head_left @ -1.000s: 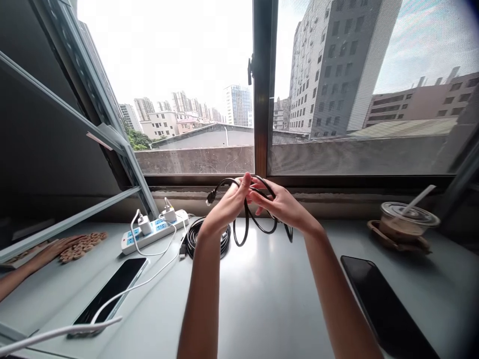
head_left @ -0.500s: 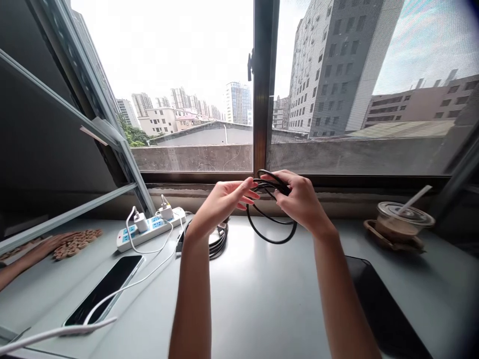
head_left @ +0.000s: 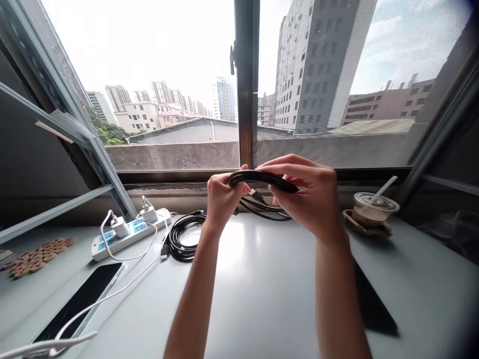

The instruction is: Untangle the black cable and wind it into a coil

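Between my two hands a coiled black cable (head_left: 258, 176) is held up near the window sill, seen almost edge-on. My left hand (head_left: 225, 197) pinches the coil's left end. My right hand (head_left: 309, 192) grips its right side, fingers over the top and thumb below. A metal-tipped plug (head_left: 256, 196) shows below the bundle, with loops of black cable beneath; whether these all belong to the held coil I cannot tell. Left of my left forearm, a second coiled black cable (head_left: 175, 239) lies on the desk.
A white power strip (head_left: 134, 234) with chargers and white leads stands at the left, near a phone (head_left: 80, 304) and a brown trivet-like mat (head_left: 41, 257). At the right are an iced drink (head_left: 372, 212) in a holder and a flat dark device (head_left: 374, 304) partly behind my right arm.
The loose loops are gathered into a tighter bundle, now turned edge-on. My left hand has closed on it. The view has shifted right, and another person's hand at the left is gone.
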The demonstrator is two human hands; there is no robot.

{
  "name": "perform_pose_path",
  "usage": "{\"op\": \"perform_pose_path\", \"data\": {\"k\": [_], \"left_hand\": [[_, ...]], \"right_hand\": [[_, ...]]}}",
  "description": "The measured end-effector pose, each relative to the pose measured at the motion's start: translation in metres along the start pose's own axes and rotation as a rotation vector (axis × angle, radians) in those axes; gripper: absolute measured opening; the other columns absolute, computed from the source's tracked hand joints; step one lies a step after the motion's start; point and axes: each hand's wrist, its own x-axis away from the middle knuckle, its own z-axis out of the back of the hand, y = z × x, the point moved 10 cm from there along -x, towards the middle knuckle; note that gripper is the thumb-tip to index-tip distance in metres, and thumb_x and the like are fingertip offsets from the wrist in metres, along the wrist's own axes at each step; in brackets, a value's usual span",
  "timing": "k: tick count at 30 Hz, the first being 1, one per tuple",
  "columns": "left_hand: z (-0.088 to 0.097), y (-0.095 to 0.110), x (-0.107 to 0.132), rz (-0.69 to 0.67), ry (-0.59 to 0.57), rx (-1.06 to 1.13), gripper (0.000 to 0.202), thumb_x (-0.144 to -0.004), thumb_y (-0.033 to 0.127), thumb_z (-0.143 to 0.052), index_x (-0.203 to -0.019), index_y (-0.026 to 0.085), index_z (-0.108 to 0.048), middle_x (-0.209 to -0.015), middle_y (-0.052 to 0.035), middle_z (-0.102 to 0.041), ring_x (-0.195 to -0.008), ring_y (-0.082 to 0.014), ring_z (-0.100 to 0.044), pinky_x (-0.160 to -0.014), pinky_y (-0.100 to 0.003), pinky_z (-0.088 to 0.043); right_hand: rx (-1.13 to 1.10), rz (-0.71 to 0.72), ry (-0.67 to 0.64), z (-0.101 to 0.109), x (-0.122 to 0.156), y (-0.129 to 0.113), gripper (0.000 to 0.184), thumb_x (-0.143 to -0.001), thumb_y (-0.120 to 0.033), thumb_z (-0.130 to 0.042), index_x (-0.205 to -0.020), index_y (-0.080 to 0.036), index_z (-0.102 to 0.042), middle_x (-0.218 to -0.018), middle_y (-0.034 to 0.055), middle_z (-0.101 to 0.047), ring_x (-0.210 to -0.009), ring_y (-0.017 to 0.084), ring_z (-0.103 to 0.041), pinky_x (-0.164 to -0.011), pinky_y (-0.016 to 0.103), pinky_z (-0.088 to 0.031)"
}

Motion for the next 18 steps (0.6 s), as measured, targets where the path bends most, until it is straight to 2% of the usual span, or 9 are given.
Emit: {"op": "perform_pose_path", "data": {"k": [2, 5, 8, 10, 11, 13, 16, 18], "left_hand": [[0.009, -0.009, 0.0, 0.096, 0.061, 0.192, 0.047, -0.079, 0.032, -0.054, -0.037, 0.019, -0.041, -0.033, 0.0028, -0.043, -0.036, -0.0097, -0.05, -0.043, -0.021, -0.039], [0.015, -0.018, 0.002, 0.235, 0.1, 0.419, 0.052, -0.079, 0.036, -0.056, -0.037, 0.02, -0.031, -0.029, 0.0069, -0.028, -0.026, -0.0066, -0.039, -0.032, -0.02, -0.026], [0.012, -0.026, 0.003, 0.326, 0.118, 0.563, 0.053, -0.08, 0.038, -0.055, -0.04, 0.02, -0.026, -0.03, 0.0083, -0.023, -0.023, -0.0045, -0.032, -0.029, -0.019, -0.02], [0.006, -0.034, 0.003, 0.357, 0.093, 0.57, 0.053, -0.081, 0.039, -0.054, -0.041, 0.02, -0.026, -0.031, 0.0082, -0.022, -0.024, -0.0051, -0.033, -0.03, -0.019, -0.022], [0.0, -0.04, 0.003, 0.384, 0.059, 0.544, 0.051, -0.082, 0.039, -0.052, -0.041, 0.019, -0.028, -0.031, 0.0079, -0.023, -0.025, -0.0059, -0.037, -0.031, -0.018, -0.026], [-0.014, -0.058, 0.006, 0.484, -0.044, 0.429, 0.044, -0.083, 0.036, -0.048, -0.044, 0.018, -0.039, -0.033, 0.0055, -0.035, -0.031, -0.0079, -0.046, -0.037, -0.018, -0.035], [-0.043, -0.088, 0.023, 0.683, -0.266, 0.246, 0.034, -0.084, 0.031, -0.041, -0.058, 0.014, -0.055, -0.046, -0.0011, -0.056, -0.04, -0.0118, -0.056, -0.044, -0.021, -0.044], [-0.066, -0.095, 0.036, 0.728, -0.428, 0.239, 0.034, -0.085, 0.032, -0.038, -0.065, 0.014, -0.059, -0.052, -0.004, -0.062, -0.045, -0.0157, -0.06, -0.047, -0.026, -0.048]], "right_hand": [[-0.036, -0.044, 0.005, 0.0, 0.0, 0.005, 0.024, -0.075, -0.011, -0.059, -0.093, -0.024, -0.07, -0.094, -0.0001, -0.067, -0.065, 0.01, -0.062, -0.052, 0.02, -0.049], [-0.155, -0.129, 0.03, -0.009, -0.001, 0.024, 0.024, -0.08, -0.022, -0.059, -0.103, -0.024, -0.065, -0.096, 0.0002, -0.066, -0.054, 0.007, -0.06, -0.045, 0.019, -0.047], [-0.321, -0.269, 0.015, -0.031, 0.002, 0.052, 0.025, -0.084, -0.034, -0.055, -0.104, -0.021, -0.062, -0.068, -0.0027, -0.065, -0.038, 0.006, -0.053, -0.036, 0.018, -0.042], [-0.366, -0.347, 0.014, -0.041, 0.004, 0.065, 0.026, -0.084, -0.037, -0.054, -0.099, -0.019, -0.064, -0.047, -0.0061, -0.056, -0.032, 0.007, -0.049, -0.033, 0.018, -0.039], [-0.365, -0.376, 0.036, -0.041, 0.005, 0.069, 0.025, -0.083, -0.037, -0.056, -0.095, -0.018, -0.066, -0.041, -0.0071, -0.051, -0.03, 0.007, -0.046, -0.031, 0.017, -0.037], [-0.343, -0.422, 0.106, -0.035, 0.007, 0.073, 0.02, -0.078, -0.032, -0.06, -0.09, -0.018, -0.068, -0.038, -0.0078, -0.047, -0.027, 0.007, -0.042, -0.028, 0.017, -0.033], [-0.317, -0.482, 0.2, -0.023, 0.011, 0.071, 0.023, -0.072, -0.022, -0.063, -0.094, -0.02, -0.07, -0.042, -0.0069, -0.051, -0.027, 0.006, -0.037, -0.026, 0.018, -0.029], [-0.311, -0.47, 0.227, -0.02, 0.011, 0.062, 0.028, -0.07, -0.018, -0.06, -0.096, -0.021, -0.07, -0.046, -0.0053, -0.055, -0.03, 0.006, -0.039, -0.028, 0.018, -0.032]]}}
